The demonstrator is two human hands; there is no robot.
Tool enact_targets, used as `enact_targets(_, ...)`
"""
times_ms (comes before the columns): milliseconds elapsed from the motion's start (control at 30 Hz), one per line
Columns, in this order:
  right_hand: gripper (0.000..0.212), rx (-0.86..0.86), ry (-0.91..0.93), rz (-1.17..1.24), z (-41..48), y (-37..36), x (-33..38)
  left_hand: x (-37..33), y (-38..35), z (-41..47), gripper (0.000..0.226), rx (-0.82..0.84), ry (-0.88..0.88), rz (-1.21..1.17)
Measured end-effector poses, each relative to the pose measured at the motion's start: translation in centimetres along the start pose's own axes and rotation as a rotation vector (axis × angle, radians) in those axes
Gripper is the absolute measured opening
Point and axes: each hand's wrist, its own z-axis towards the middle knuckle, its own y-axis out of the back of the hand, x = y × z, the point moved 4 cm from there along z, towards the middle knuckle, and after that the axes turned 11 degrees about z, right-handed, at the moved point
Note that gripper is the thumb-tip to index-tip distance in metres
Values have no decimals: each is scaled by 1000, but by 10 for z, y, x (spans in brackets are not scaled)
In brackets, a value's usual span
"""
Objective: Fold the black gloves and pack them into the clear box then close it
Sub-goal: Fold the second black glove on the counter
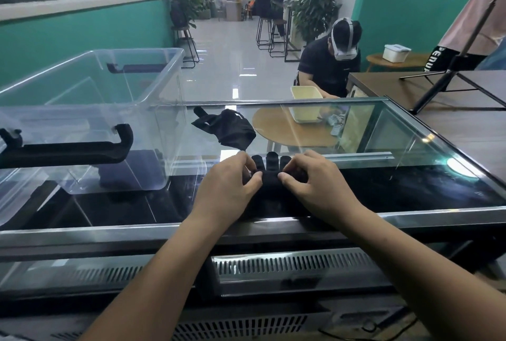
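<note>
A black glove (271, 173) lies flat on the glass counter top (383, 165), its fingertips pointing away from me. My left hand (230, 190) pinches its left side and my right hand (315, 184) pinches its right side. A second black glove (227, 128) lies crumpled farther back on the glass, apart from both hands. The clear box (115, 89) stands open on the left of the counter, with black latch handles (68, 149) on its sides. I cannot see its lid as a separate piece.
The counter has a metal front rail (191, 228) with vents below. A dark table with a tripod (449, 78) stands at the right. A seated person with a headset (334, 61) is behind the glass, another stands at the far right.
</note>
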Motion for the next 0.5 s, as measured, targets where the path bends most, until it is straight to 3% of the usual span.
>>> enact_targets(133, 8, 3, 152, -74, -1, -2, 5, -2, 5, -3, 13, -108, -78, 67)
enact_targets(267, 1, -5, 302, -213, -1, -6, 11, -10, 8, -9, 10, -172, -277, 186)
enact_targets(400, 4, 19, 326, -219, -7, -7, 15, -14, 6, -11, 14, -112, -310, 180)
enact_targets(500, 21, 90, 255, -202, -10, -8, 17, -13, 2, -12, 33, -19, -283, 182)
